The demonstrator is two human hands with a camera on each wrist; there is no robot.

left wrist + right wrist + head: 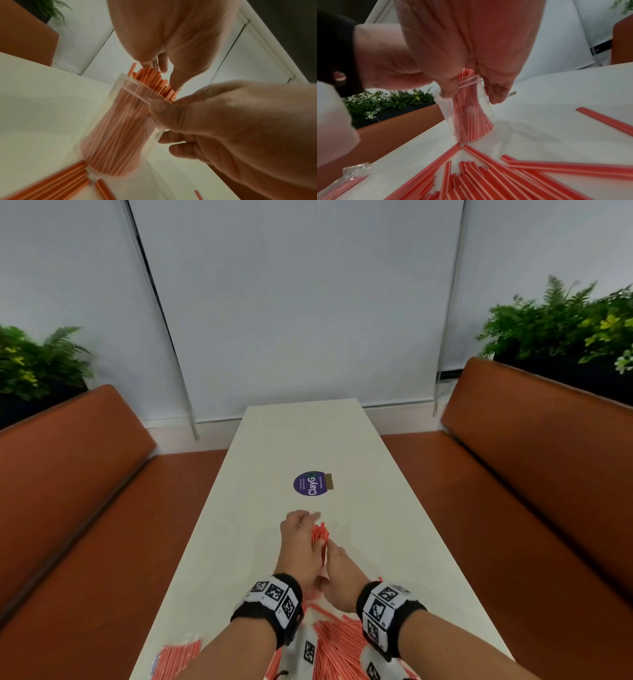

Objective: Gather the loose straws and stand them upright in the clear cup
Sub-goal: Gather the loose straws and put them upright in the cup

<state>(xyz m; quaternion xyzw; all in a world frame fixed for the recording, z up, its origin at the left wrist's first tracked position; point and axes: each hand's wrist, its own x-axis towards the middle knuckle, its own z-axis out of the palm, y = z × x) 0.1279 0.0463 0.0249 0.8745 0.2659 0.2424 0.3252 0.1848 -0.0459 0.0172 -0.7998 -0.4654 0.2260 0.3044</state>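
The clear cup (pixel 120 121), standing on the white table (pixel 394 508) and packed with upright red-striped straws (pixel 150 79), is gripped near its rim by the left hand (pixel 231 128), thumb curled against the wall. The straw tops are touched by the extended fingers of the right hand (pixel 171 40). Loose straws (pixel 488 180) are scattered nearer the person, beside a plastic packet (pixel 178 655). A purple sticker (pixel 310 483) lies farther off.
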